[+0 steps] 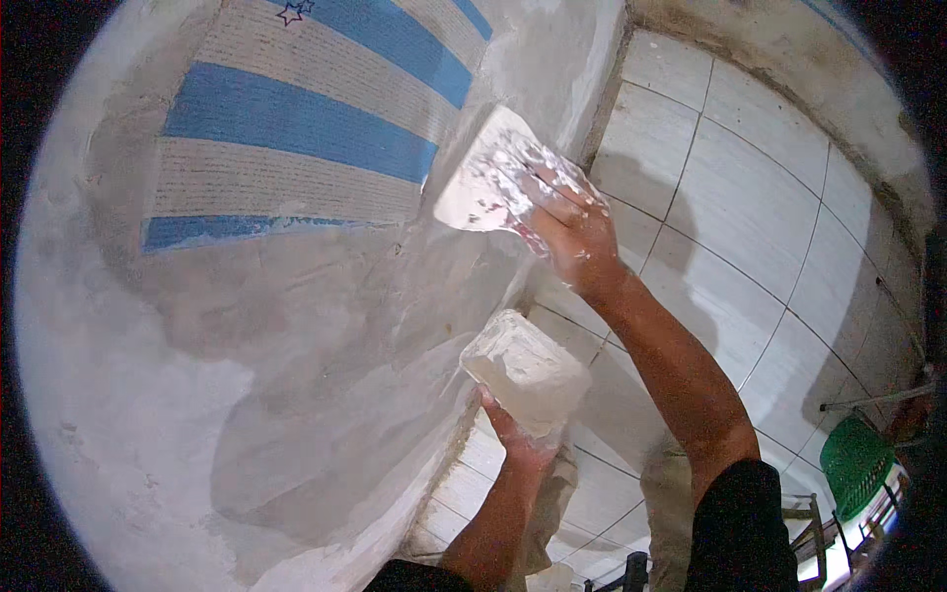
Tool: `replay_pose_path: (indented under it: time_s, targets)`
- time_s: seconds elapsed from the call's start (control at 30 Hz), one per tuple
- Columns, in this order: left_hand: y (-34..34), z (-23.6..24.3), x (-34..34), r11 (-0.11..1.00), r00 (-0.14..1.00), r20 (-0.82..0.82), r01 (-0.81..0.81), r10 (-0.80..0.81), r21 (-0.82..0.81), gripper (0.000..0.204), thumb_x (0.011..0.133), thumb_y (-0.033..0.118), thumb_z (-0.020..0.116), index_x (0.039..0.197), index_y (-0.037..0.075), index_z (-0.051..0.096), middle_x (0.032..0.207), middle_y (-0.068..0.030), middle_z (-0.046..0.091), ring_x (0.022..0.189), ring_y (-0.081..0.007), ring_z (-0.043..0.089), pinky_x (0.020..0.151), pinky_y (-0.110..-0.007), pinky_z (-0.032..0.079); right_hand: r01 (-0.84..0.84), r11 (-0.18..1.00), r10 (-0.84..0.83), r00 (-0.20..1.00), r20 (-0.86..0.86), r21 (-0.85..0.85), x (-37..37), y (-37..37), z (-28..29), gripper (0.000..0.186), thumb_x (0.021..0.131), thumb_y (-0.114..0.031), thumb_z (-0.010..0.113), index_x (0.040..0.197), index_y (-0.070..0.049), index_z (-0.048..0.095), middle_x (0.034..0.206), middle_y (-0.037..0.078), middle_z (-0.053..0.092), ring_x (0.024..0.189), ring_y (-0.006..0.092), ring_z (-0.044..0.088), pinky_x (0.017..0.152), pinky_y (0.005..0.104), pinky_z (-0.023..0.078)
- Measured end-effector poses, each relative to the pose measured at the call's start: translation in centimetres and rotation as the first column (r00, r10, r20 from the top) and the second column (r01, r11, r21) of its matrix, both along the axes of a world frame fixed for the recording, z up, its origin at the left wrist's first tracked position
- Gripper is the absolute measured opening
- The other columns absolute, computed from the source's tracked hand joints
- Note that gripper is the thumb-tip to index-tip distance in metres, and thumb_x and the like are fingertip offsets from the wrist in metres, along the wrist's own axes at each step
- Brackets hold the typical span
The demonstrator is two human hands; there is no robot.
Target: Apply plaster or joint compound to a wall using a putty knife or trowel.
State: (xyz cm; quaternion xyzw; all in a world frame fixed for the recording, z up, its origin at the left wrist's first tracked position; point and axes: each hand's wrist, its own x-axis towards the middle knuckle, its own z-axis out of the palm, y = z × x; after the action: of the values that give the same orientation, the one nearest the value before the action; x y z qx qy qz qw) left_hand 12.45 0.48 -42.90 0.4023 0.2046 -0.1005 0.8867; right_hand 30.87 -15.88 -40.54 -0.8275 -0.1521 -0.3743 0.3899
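Observation:
My right hand [575, 232], smeared with white paste, grips a broad putty knife [472, 192]. Thick white filler clings to the blade and runs up to my fingers. The blade's left edge is at the grey wall [326, 316], just right of a blue-and-white striped patch [306, 123]; I cannot tell if it touches. Lower down, my left hand [525, 449] holds a pale plastic tub [538, 370] from below, thumb along its near side and other fingers mostly hidden. White residue coats the tub's inside.
White floor tiles [740, 247] meet the wall's base along a rough, dirty edge. Another wall [829, 39] rises at the far right. A green plastic basket or chair-like item [856, 464] stands at the lower right beside dark metal legs [814, 538].

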Motion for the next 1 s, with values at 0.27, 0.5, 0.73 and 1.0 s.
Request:
replay_pose_path:
  time_s: [0.27,0.5,0.73,1.0]
  targets:
    - [-0.6,1.0,0.0,0.991,0.999,-0.027,0.024,-0.028,-0.133,0.084,0.078,0.071,0.045,0.142,0.020,0.023,0.138,-0.0080,0.037,0.123,-0.0310,0.042,0.100,-0.051,0.038,-0.091,0.991,0.082,0.992,0.091,0.097,1.2,2.2,-0.8,0.017,0.066,-0.005,0.071,0.081,-0.005,0.064,0.113,0.011,0.062,0.113,0.0284,0.055,0.093,0.0401,0.045]
    - [-0.8,0.7,0.2,0.999,0.999,-0.005,-0.038,0.038,-0.029,0.079,0.082,0.072,0.035,0.140,0.019,0.027,0.136,-0.0091,0.038,0.121,-0.0324,0.043,0.095,-0.053,0.041,0.041,0.999,-0.036,0.987,0.157,-0.030,0.8,-2.6,-0.9,0.018,0.075,-0.023,0.067,0.090,-0.014,0.065,0.117,0.005,0.060,0.114,0.0259,0.053,0.099,0.0449,0.039]
    - [-1.5,1.5,0.6,0.998,0.996,-0.068,-0.056,0.055,-0.006,0.078,0.083,0.070,0.034,0.140,0.019,0.026,0.136,-0.0085,0.038,0.120,-0.0323,0.043,0.097,-0.053,0.039,-0.057,0.998,0.054,0.986,0.159,0.018,1.8,0.4,0.9,0.011,0.071,-0.012,0.069,0.079,-0.008,0.063,0.109,0.009,0.064,0.105,0.0235,0.060,0.086,0.0361,0.049]
    - [-1.4,2.5,0.3,0.997,1.000,-0.024,0.011,-0.013,-0.080,0.078,0.083,0.066,0.042,0.140,0.016,0.026,0.137,-0.0088,0.038,0.123,-0.0298,0.042,0.101,-0.051,0.037,-0.174,0.952,0.101,0.955,-0.277,-0.252,0.3,-2.8,-1.6,0.019,0.078,-0.019,0.065,0.095,-0.011,0.062,0.111,0.008,0.062,0.105,0.0251,0.058,0.094,0.0407,0.044]
